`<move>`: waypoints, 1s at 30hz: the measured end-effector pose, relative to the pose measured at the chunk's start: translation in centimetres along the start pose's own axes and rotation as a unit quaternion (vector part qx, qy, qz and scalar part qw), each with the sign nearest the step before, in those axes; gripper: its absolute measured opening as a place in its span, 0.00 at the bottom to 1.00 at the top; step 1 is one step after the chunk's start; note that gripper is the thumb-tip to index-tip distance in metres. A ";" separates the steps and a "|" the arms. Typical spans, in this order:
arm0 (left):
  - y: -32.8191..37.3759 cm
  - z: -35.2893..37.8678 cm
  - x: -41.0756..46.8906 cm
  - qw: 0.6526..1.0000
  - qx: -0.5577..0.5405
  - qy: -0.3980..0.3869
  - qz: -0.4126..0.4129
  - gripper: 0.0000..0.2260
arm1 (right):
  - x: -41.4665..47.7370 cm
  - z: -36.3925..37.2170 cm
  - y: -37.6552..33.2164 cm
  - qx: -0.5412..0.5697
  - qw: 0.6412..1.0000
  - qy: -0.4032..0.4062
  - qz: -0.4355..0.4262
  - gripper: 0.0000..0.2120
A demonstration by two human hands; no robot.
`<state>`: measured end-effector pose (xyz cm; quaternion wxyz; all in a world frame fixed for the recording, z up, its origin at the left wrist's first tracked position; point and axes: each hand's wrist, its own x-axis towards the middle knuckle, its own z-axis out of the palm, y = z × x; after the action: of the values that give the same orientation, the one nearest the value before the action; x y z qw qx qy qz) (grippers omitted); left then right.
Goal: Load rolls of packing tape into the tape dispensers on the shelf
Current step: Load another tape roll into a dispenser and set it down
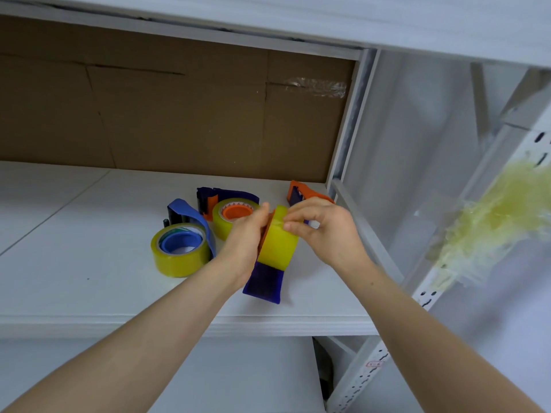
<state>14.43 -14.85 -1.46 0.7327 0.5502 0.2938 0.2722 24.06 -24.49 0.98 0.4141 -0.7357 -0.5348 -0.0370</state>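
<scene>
Roll (277, 248) sits in the purple dispenser (264, 284) just above the shelf (89, 287) front, left hand (244, 242) gripping it, right fingers (290, 226) pinching the roll's top; next, likely, thread the tape end through.

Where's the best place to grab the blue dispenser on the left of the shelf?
Probably the blue handle arching up behind its tape roll. Reach in from the front left, from above: the roll lies flat, hole upward, the handle rises above it, and another roll sits close on its right.
</scene>
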 end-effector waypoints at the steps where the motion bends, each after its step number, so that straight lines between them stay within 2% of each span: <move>1: 0.1 -0.1 -0.2 1.000 -0.011 -0.022 -0.004 0.13 | 0.0 -0.1 -0.1 -0.005 1.000 0.002 -0.004 0.07; 3: 0.3 -0.4 -0.4 0.998 -0.004 -0.057 0.011 0.12 | 0.1 -0.2 -0.3 -0.047 0.998 0.002 -0.030 0.07; 7: 0.3 -0.8 -0.6 0.993 0.032 -0.103 0.041 0.12 | -0.1 0.2 -0.9 -0.219 0.972 -0.012 -0.083 0.11; 10: 0.2 -0.7 -1.0 0.992 0.045 -0.104 0.047 0.14 | -0.2 0.3 -0.9 -0.236 0.968 0.006 -0.084 0.11; 12: 0.1 -0.8 -1.1 0.992 0.049 -0.107 0.047 0.16 | -0.2 0.1 -0.8 -0.205 0.977 0.020 -0.053 0.10; 15: 0.2 -0.9 -1.1 0.991 0.055 -0.112 0.056 0.13 | 0.0 -0.3 -0.9 -0.156 0.988 0.020 -0.002 0.10; 20: 0.4 -1.0 -1.2 0.991 0.059 -0.108 0.055 0.14 | 0.2 -0.6 -0.9 -0.095 0.995 0.014 0.004 0.08; 23: 0.4 -1.0 -1.2 0.992 0.056 -0.099 0.058 0.14 | 0.4 -0.4 -0.7 -0.014 1.000 0.010 0.020 0.05; 26: 0.1 -0.9 -1.1 0.993 0.058 -0.081 0.070 0.17 | 0.3 -0.1 -0.5 0.104 0.993 0.008 0.055 0.04; 30: -0.2 -1.1 -1.1 0.991 0.068 -0.071 0.086 0.14 | -0.5 0.1 -0.1 0.202 0.975 0.008 0.086 0.07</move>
<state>12.86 -14.99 -1.76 0.6866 0.6395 0.2105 0.2745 23.71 -24.82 0.74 0.5604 -0.6795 -0.4625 0.1018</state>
